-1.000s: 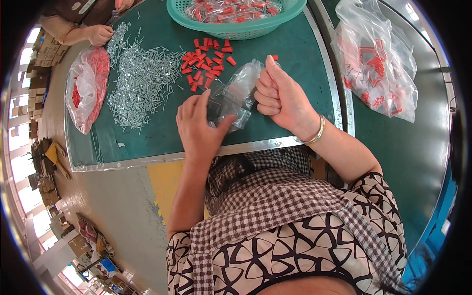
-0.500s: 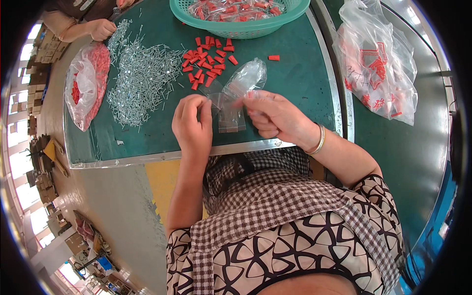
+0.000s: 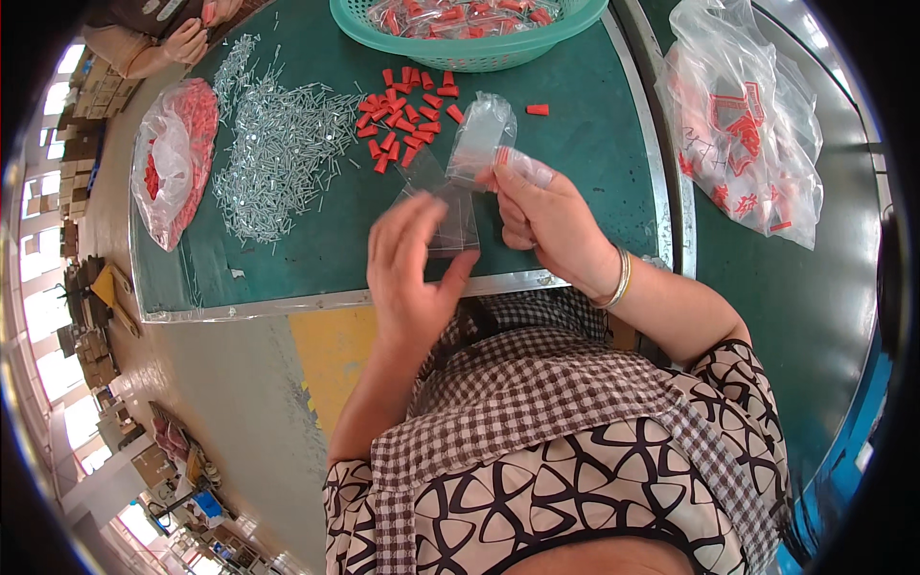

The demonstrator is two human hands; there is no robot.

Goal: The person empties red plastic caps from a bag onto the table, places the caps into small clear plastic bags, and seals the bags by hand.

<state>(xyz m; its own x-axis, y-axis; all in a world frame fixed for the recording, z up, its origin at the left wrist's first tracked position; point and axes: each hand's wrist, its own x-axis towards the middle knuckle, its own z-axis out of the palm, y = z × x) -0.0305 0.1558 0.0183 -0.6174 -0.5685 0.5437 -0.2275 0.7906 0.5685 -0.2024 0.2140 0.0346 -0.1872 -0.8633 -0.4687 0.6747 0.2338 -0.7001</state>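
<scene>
The left hand [image 3: 412, 273] is motion-blurred, and the green basket [image 3: 470, 53] (top edge) is cut off.

A small clear plastic bag [image 3: 476, 144] sits pinched at the green table's middle. A clear bag of red pieces [image 3: 171, 163] lies at the left; a large crumpled clear bag with red-printed packets [image 3: 747, 125] lies right.

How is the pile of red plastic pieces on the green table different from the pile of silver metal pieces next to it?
The red plastic pieces are short, chunky caps in a small, loose cluster; the silver metal pieces are thin, bright and wire-like, in a much wider, denser spread. The red pile lies nearer the teal basket and the right hand; the silver pile lies further left, beside a clear bag of red parts. Both lie loose on the green table.
</scene>
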